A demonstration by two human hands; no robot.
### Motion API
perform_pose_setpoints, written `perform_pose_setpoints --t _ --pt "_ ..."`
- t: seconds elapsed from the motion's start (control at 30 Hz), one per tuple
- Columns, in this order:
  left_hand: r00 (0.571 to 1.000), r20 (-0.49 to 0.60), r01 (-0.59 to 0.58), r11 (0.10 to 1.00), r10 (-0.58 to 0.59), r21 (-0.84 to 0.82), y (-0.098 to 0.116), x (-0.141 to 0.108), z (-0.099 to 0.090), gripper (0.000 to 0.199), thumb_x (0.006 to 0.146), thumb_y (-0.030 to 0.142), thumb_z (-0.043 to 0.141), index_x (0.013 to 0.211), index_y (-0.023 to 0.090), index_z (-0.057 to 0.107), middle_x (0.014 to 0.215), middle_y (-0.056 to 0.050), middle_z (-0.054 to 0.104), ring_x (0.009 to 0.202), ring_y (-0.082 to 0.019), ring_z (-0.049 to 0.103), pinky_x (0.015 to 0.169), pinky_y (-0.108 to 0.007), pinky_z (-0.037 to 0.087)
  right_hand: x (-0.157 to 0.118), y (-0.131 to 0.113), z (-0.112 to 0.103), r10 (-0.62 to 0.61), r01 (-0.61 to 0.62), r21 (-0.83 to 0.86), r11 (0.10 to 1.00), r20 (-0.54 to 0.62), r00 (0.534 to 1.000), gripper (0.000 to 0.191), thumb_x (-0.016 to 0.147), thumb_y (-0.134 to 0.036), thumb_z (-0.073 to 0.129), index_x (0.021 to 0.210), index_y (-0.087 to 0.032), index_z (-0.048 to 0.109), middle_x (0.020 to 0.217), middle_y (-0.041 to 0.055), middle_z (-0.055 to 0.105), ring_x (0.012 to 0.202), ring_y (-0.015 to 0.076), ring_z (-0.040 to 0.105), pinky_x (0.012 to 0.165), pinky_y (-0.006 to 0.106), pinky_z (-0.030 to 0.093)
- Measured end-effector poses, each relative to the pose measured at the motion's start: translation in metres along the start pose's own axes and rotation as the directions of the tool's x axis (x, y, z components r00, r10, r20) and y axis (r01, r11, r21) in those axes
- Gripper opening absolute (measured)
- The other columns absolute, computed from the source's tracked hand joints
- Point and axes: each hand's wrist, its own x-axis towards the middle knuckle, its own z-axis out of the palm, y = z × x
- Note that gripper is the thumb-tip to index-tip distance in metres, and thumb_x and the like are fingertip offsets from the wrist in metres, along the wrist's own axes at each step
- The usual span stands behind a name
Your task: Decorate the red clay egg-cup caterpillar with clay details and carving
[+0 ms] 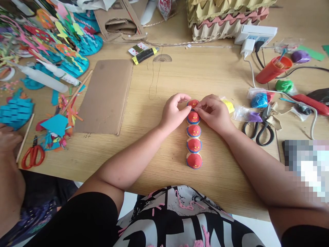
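Observation:
A row of several red domes [194, 145] with yellow smiling faces and blue rims runs up the middle of the table. At its far end, my left hand [177, 110] pinches the left edge of the strip between the top two domes, thumb and index finger close to it. From the right, my right hand [214, 111] presses thumb and fingers on the same spot, partly hiding the top dome. The fingertips of both hands nearly meet; whatever small piece lies between them is too small to make out. A yellow clay packet [228, 106] lies just beyond my right hand.
Black-handled scissors [259, 128], a blue clay packet [259, 100] and a red cup [273, 70] lie right. Cardboard [104, 97], paper scraps and red scissors [33, 155] are left, near another person's hand [9, 138]. Egg cartons [223, 25] stand at the back.

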Motion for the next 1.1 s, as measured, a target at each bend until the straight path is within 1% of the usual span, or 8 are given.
perform_pose_setpoints --t 0.23,0.43,0.6,0.73,0.93,1.1 --pt "1.000 -0.006 0.024 1.000 -0.024 0.019 0.0069 -0.0013 -0.0008 0.026 0.087 0.007 0.071 0.108 0.024 0.068 0.118 -0.003 0.081 0.119 -0.020 0.074 0.109 -0.036 0.058 0.0002 0.0006 0.0009 0.007 -0.007 -0.014 1.000 0.002 1.000 0.019 0.089 -0.039 0.083 0.084 -0.022 0.077 0.090 0.0050 0.068 0.071 0.0155 0.057 0.063 0.032 0.051" --pt "1.000 -0.003 0.029 1.000 -0.029 0.005 0.0070 -0.0010 0.0000 0.026 0.087 0.006 0.071 0.107 0.023 0.068 0.118 -0.003 0.081 0.118 -0.020 0.074 0.110 -0.036 0.058 0.0013 0.0017 0.0013 0.003 -0.004 -0.032 0.999 -0.005 1.000 0.021 0.089 -0.041 0.084 0.084 -0.022 0.078 0.090 0.0059 0.068 0.072 0.0165 0.059 0.061 0.032 0.051" --pt "1.000 -0.005 0.020 1.000 -0.020 -0.016 0.0069 -0.0011 0.0003 0.025 0.088 0.007 0.071 0.107 0.022 0.069 0.116 -0.004 0.081 0.116 -0.020 0.075 0.110 -0.035 0.058 0.0013 0.0025 0.0019 0.002 -0.003 -0.034 0.999 -0.018 1.000 0.018 0.087 -0.037 0.084 0.083 -0.021 0.077 0.090 0.0054 0.068 0.070 0.0151 0.058 0.061 0.031 0.051" --pt "1.000 0.002 0.018 1.000 -0.018 -0.001 0.0072 -0.0011 0.0005 0.023 0.089 0.007 0.070 0.106 0.023 0.068 0.115 -0.003 0.081 0.116 -0.019 0.075 0.108 -0.035 0.058 0.0012 0.0033 0.0024 0.021 -0.022 -0.034 0.999 -0.035 0.999 0.017 0.087 -0.035 0.085 0.084 -0.021 0.076 0.093 0.0057 0.070 0.068 0.0141 0.058 0.060 0.032 0.051" --pt "0.999 0.016 0.033 0.999 -0.033 0.023 0.0082 -0.0004 0.0002 0.023 0.089 0.008 0.069 0.107 0.023 0.068 0.116 -0.004 0.081 0.116 -0.019 0.075 0.108 -0.034 0.058 0.0022 0.0039 0.0032 0.043 -0.044 -0.021 0.999 -0.052 0.998 0.021 0.088 -0.039 0.087 0.083 -0.022 0.075 0.093 0.0060 0.072 0.070 0.0158 0.060 0.060 0.032 0.052" --pt "0.999 0.019 0.048 0.999 -0.048 0.009 0.0089 -0.0004 0.0000 0.023 0.089 0.008 0.069 0.107 0.023 0.068 0.116 -0.003 0.081 0.116 -0.019 0.074 0.108 -0.034 0.058 0.0030 0.0058 0.0048 0.054 -0.054 0.005 0.999 -0.063 0.997 0.019 0.089 -0.036 0.085 0.084 -0.023 0.073 0.091 0.0043 0.071 0.070 0.0157 0.060 0.061 0.033 0.051"
